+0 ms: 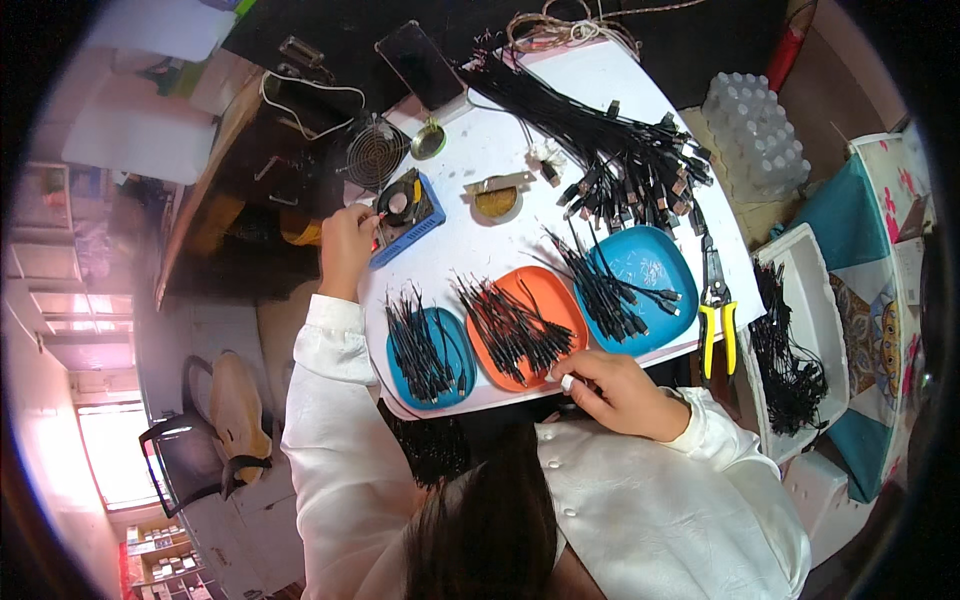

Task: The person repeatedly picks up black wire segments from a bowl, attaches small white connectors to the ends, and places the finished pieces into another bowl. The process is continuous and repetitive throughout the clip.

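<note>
My left hand [347, 247] is at the near-left end of a small blue box [432, 217] with a black roll in it. Its fingers are pinched beside a small red part; what they grip is too small to make out. My right hand [628, 396] rests at the near edge of the orange tray [563, 300], fingers curled together, a white band around one finger. Whatever lies between those fingers is hidden. Short black cables [515, 335] with stripped ends fill the orange tray. More lie in a small blue tray [463, 340] on its left and a larger blue tray [665, 262] on its right.
Long black USB cables [620, 150] pile up at the table's far right. Yellow-handled wire strippers [718, 320] overhang the right edge, near a white foam box [835, 350] of cables. A round tin [497, 203], a fan grille [375, 155] and a phone [420, 65] stand farther back.
</note>
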Motion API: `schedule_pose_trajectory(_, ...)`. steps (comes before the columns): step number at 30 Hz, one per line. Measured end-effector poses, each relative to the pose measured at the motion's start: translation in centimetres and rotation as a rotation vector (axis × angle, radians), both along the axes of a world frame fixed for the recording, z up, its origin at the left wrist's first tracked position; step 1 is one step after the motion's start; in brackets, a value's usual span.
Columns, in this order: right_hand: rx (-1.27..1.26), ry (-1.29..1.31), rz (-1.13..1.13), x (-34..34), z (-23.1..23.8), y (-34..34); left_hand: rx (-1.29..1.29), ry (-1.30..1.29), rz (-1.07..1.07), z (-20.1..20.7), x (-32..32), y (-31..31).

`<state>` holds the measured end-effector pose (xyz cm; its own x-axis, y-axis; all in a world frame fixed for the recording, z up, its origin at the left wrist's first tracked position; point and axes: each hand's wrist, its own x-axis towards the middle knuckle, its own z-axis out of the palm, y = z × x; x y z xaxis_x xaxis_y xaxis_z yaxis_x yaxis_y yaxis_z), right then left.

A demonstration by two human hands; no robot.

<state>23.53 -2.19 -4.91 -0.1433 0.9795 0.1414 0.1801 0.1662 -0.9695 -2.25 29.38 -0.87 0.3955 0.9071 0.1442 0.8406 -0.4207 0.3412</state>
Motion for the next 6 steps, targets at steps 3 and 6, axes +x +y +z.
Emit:
schedule_pose_trajectory(3,-0.003,0.009,0.006,-0.05,-0.30,0.04,0.033,0.032,-0.033,-0.32,0.03,0.61)
schedule_pose_trajectory(6,-0.024,0.024,0.022,-0.05,-0.73,0.11,-0.014,0.065,0.013,-0.51,0.10,1.17)
